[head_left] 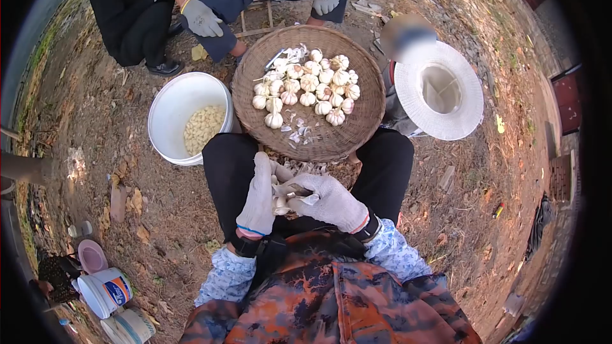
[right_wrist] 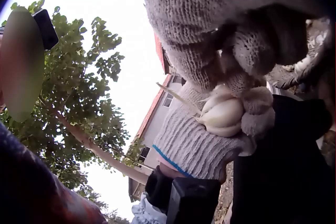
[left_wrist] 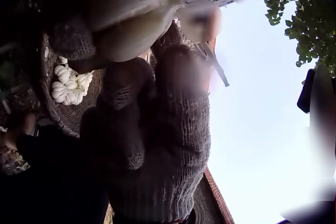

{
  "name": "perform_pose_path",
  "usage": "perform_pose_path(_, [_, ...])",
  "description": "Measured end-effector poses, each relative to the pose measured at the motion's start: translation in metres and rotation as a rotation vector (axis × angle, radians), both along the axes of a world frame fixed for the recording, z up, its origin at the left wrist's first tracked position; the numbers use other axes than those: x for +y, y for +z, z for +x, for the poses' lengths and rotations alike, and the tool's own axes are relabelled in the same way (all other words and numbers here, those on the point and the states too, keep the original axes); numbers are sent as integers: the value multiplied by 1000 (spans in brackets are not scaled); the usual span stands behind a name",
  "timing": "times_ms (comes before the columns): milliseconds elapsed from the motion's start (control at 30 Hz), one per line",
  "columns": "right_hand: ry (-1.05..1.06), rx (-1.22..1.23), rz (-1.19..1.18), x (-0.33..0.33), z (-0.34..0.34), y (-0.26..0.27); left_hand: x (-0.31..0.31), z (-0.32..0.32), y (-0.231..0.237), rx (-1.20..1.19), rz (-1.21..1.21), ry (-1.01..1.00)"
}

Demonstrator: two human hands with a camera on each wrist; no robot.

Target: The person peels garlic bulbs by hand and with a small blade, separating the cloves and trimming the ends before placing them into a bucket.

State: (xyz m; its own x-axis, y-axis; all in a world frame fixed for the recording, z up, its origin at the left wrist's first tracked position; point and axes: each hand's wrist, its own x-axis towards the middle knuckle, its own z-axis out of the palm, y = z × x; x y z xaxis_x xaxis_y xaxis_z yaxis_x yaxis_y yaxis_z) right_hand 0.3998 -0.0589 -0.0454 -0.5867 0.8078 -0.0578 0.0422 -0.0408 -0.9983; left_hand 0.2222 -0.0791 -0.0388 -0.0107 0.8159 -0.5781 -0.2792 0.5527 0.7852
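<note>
Both hands wear pale knitted gloves and meet over the lap, close in front of the basket. The left hand holds a partly peeled garlic bulb from below, its white cloves showing and a thin dry stalk sticking out. From the other side the right hand grips the same bulb with curled fingers. Plump cloves show between the two gloves in the left wrist view. Ahead lies a round woven basket with many whole garlic bulbs and loose skins.
A white bucket with peeled cloves stands left of the basket. Across from it sits a person with gloved hands, beside another in black. Someone in a white hat is at the right. Tubs stand lower left.
</note>
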Motion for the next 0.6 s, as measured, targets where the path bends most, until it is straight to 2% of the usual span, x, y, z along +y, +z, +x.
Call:
perform_pose_path(33, [1,1,-1,0,-1,2,0,1,6,16,24,-46])
perform_pose_path(100, [135,-89,273,1,-3,9,-2,2,9,31,45,-98])
perform_pose_path(133, [138,-139,357,-1,-4,6,-3,1,9,53,44,-123])
perform_pose_path(267, [188,-174,334,0,-5,6,-3,7,13,100,68,-101])
perform_pose_path(333, [64,-221,440,-8,-9,2,-2,11,9,125,98,-59])
perform_pose_path(467, [-50,-272,420,-11,-14,0,-1,13,9,92,67,-41])
perform_pose_path(500, [-104,-286,358,-9,-15,0,0,16,9,91,70,-47])
perform_pose_path(567, [-158,-301,299,-3,-12,-3,4,23,5,-24,28,70])
perform_pose_path(600, [-165,-27,-187,1,-7,-4,3,17,-2,-159,8,83])
